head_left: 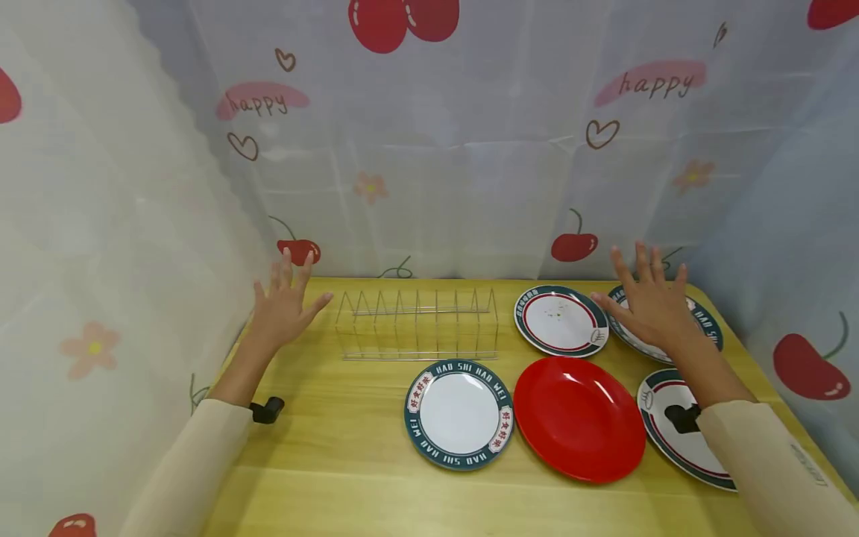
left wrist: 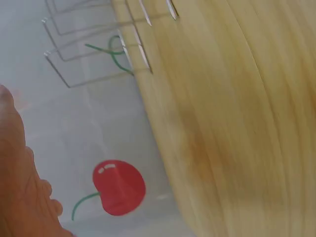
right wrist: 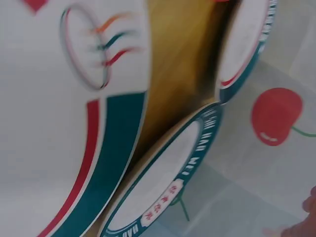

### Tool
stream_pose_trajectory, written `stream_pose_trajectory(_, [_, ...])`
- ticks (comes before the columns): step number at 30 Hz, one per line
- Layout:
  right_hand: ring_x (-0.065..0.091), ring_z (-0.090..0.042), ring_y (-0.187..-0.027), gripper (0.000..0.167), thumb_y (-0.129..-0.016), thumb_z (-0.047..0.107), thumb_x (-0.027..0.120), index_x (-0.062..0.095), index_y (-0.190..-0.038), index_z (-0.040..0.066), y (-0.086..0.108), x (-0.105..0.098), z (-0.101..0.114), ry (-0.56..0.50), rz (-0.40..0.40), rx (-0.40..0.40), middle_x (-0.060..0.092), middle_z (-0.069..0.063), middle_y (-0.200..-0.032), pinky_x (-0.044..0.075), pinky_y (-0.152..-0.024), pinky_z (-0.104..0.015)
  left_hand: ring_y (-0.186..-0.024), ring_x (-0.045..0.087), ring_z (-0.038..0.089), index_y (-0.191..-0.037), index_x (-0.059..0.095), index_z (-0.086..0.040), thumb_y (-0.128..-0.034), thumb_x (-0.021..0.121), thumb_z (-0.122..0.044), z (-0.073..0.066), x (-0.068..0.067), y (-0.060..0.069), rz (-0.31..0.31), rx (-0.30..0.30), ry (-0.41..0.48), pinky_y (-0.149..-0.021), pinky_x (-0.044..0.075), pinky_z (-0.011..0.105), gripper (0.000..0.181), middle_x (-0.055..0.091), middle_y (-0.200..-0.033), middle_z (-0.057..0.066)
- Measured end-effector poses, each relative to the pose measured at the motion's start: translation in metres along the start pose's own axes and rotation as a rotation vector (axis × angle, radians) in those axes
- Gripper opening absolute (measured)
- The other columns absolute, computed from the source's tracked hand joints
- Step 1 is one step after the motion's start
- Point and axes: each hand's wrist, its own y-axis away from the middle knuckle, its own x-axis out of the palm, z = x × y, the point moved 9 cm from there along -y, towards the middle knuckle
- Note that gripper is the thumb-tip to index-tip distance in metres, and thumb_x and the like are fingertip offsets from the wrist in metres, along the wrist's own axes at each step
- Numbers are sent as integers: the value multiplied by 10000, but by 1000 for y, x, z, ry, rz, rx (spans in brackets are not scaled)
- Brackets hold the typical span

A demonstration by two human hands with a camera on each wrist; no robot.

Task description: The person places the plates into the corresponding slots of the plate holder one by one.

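Observation:
My left hand hovers with spread fingers left of a wire dish rack and holds nothing. On the other side, my right hand is raised with its fingers spread, also holding nothing. Behind it lies a green-rimmed plate, partly hidden. A smaller white plate with a red ring lies right of the rack. In front are a green-rimmed plate with lettering and a red plate. Under my right forearm, another white plate is partly covered. The right wrist view shows that white plate close up.
Everything stands on a wooden table. A cloth with cherries and lettering hangs behind the table and along both sides. Dark straps with small black pieces sit at the wrists.

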Motion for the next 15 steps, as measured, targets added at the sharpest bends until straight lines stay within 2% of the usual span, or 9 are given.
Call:
stream_pose_trajectory(4, [-10, -505, -1515, 880, -1011, 513, 548, 82, -1640, 112, 18, -15, 5, -162, -7, 37, -19, -284, -1662, 59, -1114, -793, -1530, 51, 460, -1641, -58, -202, -1044, 494, -533, -12, 4, 16, 26, 21, 277, -1146, 122, 774, 878, -45, -1692, 177])
stream_pose_trajectory(8, [200, -569, -1450, 794, -1020, 410, 595, 205, -1619, 65, 47, -29, 6, -273, -4, 72, 165, -336, -1618, 274, -996, -827, -1529, 138, 421, -1640, -27, -170, -1051, 521, -486, -16, 20, 40, 103, -30, 504, -1191, 204, 673, 865, 66, -1692, 164])
stream_pose_trajectory(11, [391, -600, -1314, 754, -1029, 378, 594, 245, -1603, 34, 68, -36, -3, -334, -3, 109, 337, -383, -1519, 392, -939, -777, -1505, 219, 434, -1644, 19, -159, -1051, 510, -500, -21, 32, 53, 154, -72, 604, -1168, 293, 648, 843, 163, -1666, 210])
stream_pose_trajectory(15, [526, -606, -1137, 704, -1039, 374, 575, 308, -1573, 1, 98, -41, -25, -370, -7, 199, 463, -420, -1380, 528, -831, -697, -1481, 275, 451, -1644, 56, -146, -1058, 540, -426, -28, 42, 60, 186, -88, 715, -1140, 354, 634, 810, 251, -1625, 265])
